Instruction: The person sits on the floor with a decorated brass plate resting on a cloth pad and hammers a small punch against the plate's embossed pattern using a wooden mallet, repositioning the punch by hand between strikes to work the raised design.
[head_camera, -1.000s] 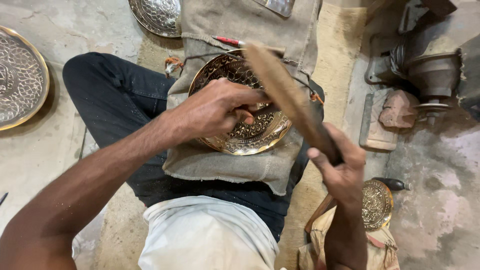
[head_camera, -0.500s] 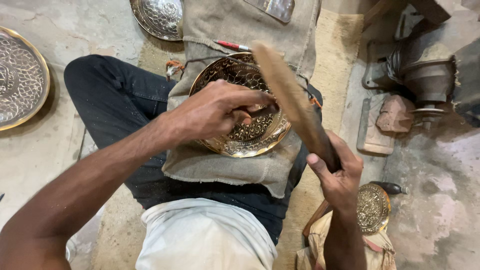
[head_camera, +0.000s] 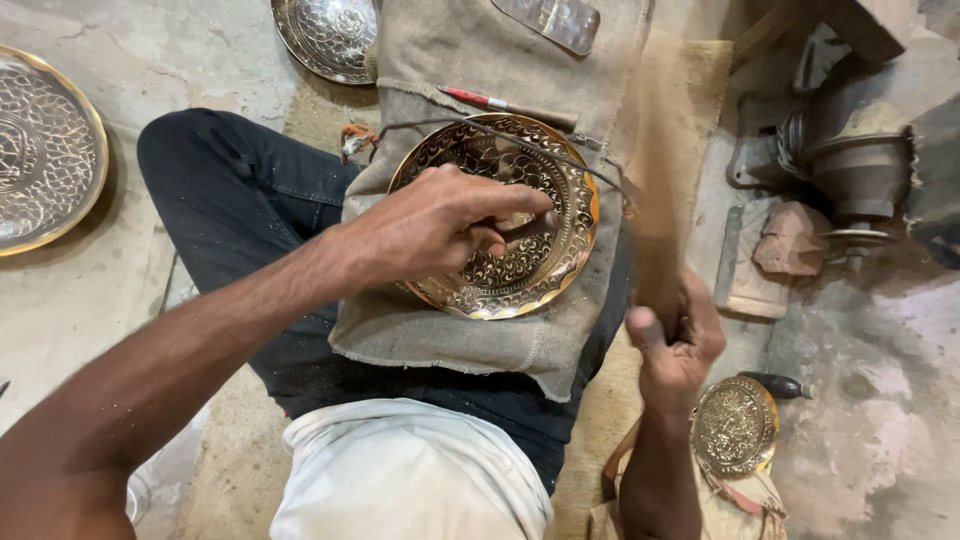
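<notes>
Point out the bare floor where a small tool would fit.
Bare concrete floor lies between the large silver engraved tray and the dark trouser leg. Right side is crowded: grey metal machine, small round brass plate. The burlap cloth holds the round engraved brass plate.

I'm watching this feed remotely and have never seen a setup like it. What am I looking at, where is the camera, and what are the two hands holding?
There is no machine here: a person sits on the floor and works with bare hands. The single camera is worn on the head and looks down over the lap.

A burlap cloth covers the legs, and on it lies a round engraved brass plate. The left hand rests on the plate, its fingers pinched around a small tool that is mostly hidden. The right hand grips a wooden stick, blurred in the picture.

Around them: a red-tipped tool on the cloth, two silvery patterned plates on the floor, a smaller brass disc, and dark metal equipment at the right.
</notes>
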